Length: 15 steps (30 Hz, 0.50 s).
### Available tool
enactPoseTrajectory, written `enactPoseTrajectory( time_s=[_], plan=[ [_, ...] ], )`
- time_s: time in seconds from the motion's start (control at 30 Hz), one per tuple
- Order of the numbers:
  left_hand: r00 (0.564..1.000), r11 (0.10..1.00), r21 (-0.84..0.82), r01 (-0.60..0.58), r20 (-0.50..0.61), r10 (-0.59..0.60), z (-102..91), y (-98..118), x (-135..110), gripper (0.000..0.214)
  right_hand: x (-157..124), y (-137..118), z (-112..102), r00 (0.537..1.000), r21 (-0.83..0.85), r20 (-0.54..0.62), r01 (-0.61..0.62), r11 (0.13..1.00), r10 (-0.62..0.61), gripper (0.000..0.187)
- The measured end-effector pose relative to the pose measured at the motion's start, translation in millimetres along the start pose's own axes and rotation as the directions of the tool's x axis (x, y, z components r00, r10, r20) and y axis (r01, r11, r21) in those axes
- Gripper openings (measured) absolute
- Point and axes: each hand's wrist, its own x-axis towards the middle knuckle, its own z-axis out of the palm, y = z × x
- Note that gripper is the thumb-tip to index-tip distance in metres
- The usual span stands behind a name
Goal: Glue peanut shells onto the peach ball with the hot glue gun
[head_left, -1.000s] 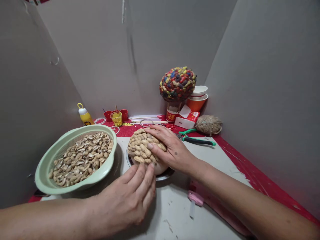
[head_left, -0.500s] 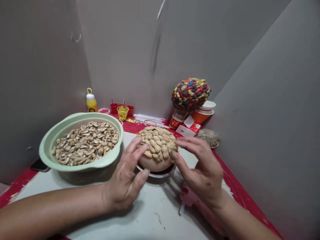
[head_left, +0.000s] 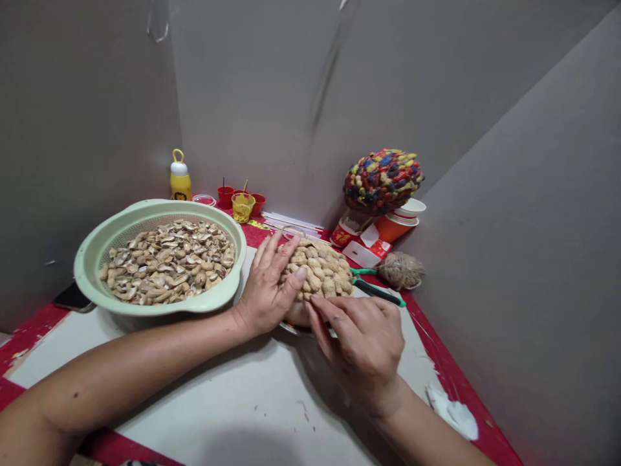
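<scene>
A dome-shaped form covered with peanut shells [head_left: 323, 264] sits in a shallow dish in the middle of the table, its bare pale lower side [head_left: 298, 314] showing at the front. My left hand [head_left: 272, 285] lies on the left side of the shells with its fingers stretched out. At the front edge of the shells, my right hand [head_left: 363, 343] has thumb and fingers pinched together, touching or very near the pale surface; whatever is between the fingertips is hidden. To the left, a green colander [head_left: 87, 278] holds many loose peanut shells [head_left: 169, 262].
Behind the dome are green-handled pliers [head_left: 378, 291] and a twine ball [head_left: 402, 270]. A multicoloured shell-covered ball [head_left: 383, 181] stands at the back right near paper cups [head_left: 398, 228]. Farther left are small paint cups [head_left: 243, 207] and a yellow bottle [head_left: 180, 184]. Crumpled white tissue [head_left: 453, 413] lies right.
My left hand has moved onto the shells. My right hand has come down to the front edge and closed into a pinch. The pink tool under my right arm is out of sight.
</scene>
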Motion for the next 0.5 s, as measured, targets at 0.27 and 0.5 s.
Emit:
enactPoseTrajectory(
  time_s=[0.27,0.5],
  plan=[
    [0.999,0.996,-0.081,0.022,0.030,-0.019,5.5,-0.2,-1.6,0.050,-2.7,-1.1,1.6,1.000,0.006,0.020,0.011,1.000,-0.012,0.007],
    [1.000,0.998,-0.068,-0.002,0.028,0.004,7.2,-3.9,-3.9,0.051,-3.2,0.7,3.8,0.999,-0.050,0.032,0.030,0.998,-0.028,0.006]
  ],
)
